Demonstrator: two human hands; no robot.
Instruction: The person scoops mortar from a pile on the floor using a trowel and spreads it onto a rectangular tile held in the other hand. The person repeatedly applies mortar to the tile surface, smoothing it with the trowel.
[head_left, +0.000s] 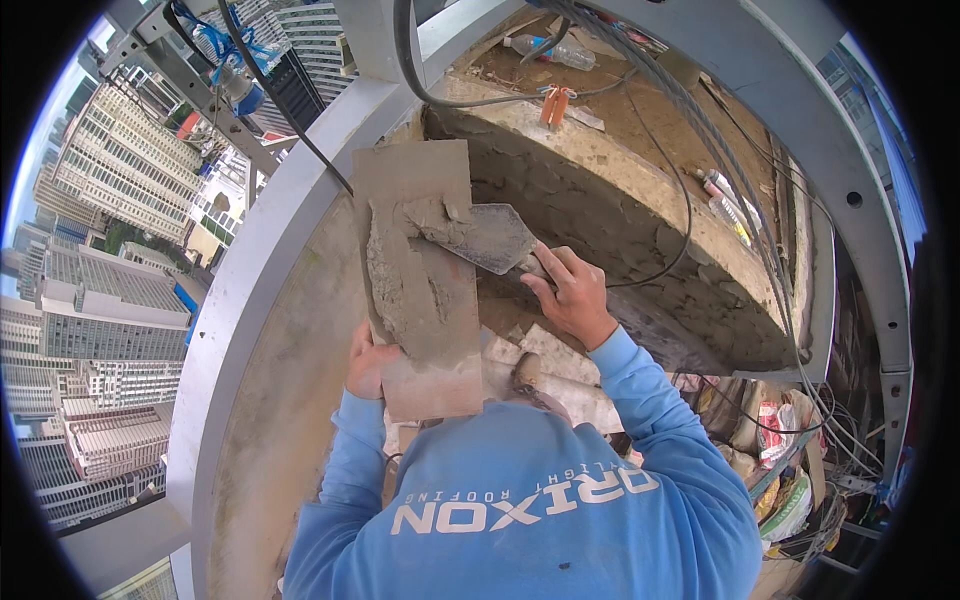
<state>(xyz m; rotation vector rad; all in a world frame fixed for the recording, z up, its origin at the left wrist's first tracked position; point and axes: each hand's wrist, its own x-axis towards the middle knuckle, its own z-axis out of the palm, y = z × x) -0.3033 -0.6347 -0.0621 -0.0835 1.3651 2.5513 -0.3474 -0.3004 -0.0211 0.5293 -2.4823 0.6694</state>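
My left hand point(368, 362) grips the lower left edge of a flat rectangular mortar board point(425, 330), held up in front of my chest. A ridge of wet grey mortar point(392, 275) lies along the board's left side. My right hand point(572, 295) is closed around the handle of a pointed steel trowel point(490, 238), whose blade rests on the upper part of the board with a lump of mortar at its tip. Just beyond the trowel is a rough, freshly plastered grey wall face point(600, 215).
A curved grey metal rail point(250, 290) of a hanging platform runs on the left, with tall buildings point(95, 300) far below. Steel cables point(720, 150) and black hoses run overhead. Plastic bottles point(555, 50) lie on the ledge above. Bags and wires point(780, 440) pile up at the right.
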